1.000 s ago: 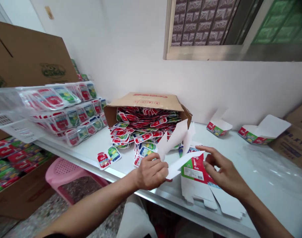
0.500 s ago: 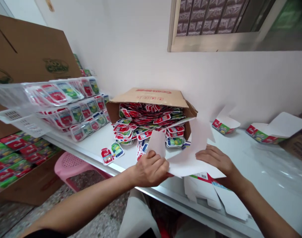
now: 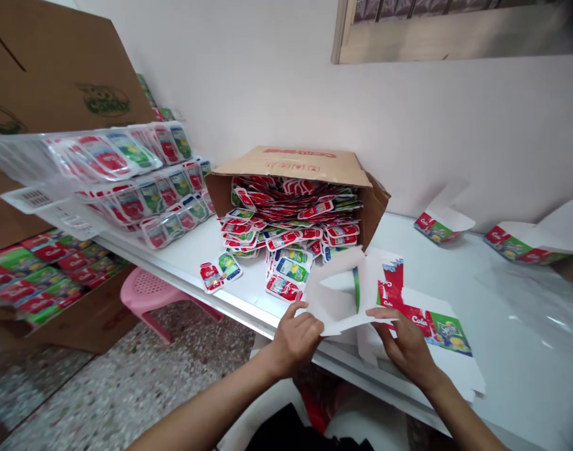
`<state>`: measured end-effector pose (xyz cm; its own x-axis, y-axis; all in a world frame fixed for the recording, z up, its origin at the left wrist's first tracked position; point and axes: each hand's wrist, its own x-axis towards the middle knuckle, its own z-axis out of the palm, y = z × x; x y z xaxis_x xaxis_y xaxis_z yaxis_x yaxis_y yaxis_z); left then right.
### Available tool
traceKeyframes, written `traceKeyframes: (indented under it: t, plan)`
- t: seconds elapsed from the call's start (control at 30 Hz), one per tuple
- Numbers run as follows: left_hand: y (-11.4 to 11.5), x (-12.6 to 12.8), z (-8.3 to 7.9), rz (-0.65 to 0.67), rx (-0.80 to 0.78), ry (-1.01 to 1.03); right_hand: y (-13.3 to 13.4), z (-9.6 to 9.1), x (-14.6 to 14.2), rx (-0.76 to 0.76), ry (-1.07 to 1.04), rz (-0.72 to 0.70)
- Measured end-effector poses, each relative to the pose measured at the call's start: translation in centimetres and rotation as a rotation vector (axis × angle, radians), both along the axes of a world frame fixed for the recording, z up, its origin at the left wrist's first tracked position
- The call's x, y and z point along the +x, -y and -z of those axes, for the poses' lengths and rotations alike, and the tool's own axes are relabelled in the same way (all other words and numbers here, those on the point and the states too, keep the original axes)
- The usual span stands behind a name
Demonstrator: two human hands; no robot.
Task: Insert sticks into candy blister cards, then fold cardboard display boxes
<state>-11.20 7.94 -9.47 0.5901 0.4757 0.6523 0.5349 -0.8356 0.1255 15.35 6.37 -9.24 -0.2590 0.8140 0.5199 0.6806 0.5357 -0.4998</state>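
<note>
A partly folded paperboard box [image 3: 326,289], its white inside turned up, is held between both hands over the table's front edge. My left hand [image 3: 296,338] grips its left side with the thumb on top. At the right side, my right hand [image 3: 405,346] pinches the board's edge between thumb and fingers. Flat printed box blanks [image 3: 420,321] with cola and Sprite pictures lie beneath and beside the right hand. Beyond the left hand, several cola and Sprite packets [image 3: 290,270] spill from a brown carton [image 3: 310,164] lying on its side.
Clear packs of packets [image 3: 140,199] are stacked at the left of the white table [image 3: 249,299]. Two part-folded display boxes [image 3: 441,227] stand along the wall. Clear plastic [image 3: 526,300] lies at right. A pink stool [image 3: 148,291] and an open carton of boxes [image 3: 74,313] are below left.
The box in my hands has turned and folded up more, showing its inside. My right hand has shifted from the flap to the near edge. The printed blanks now show; the view has tilted down.
</note>
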Motion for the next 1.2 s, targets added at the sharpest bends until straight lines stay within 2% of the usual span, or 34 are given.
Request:
traceKeyframes:
  t: [0.1,0.23,0.3,0.43,0.53,0.63,0.83,1.0,1.2]
  plan:
    - [-0.3,0.1,0.8,-0.066,-0.008,-0.061,0.4,0.6,0.5,-0.021,0.097,0.002]
    - [-1.3,1.3,1.4,-0.240,0.060,-0.048,0.4,0.9,-0.9,-0.135,0.074,0.314]
    - [-2.1,2.0,1.2,-0.346,0.079,0.009,-0.2,0.6,-1.8,-0.158,0.133,0.425]
    - [-2.9,2.5,0.5,-0.422,0.065,-0.040,-1.6,0.2,-2.9,-0.041,0.371,0.510]
    - [-2.7,2.4,0.1,-0.475,0.052,-0.129,-1.9,0.4,-3.1,0.012,0.428,0.568]
    - [-2.5,2.4,-0.1,-0.499,0.024,-0.193,-1.9,0.9,-2.9,-0.053,0.379,0.566]
    - [-2.5,2.9,-0.4,-0.477,-0.046,-0.288,-2.3,1.8,-2.4,-0.297,-0.013,0.468]
    - [-2.3,3.0,-0.7,-0.425,-0.099,-0.296,-2.4,2.4,-2.1,-0.522,-0.037,0.357]
    - [-2.5,3.3,-0.3,-0.428,-0.165,-0.307,-3.9,1.4,-2.2,-0.434,-0.155,0.440]
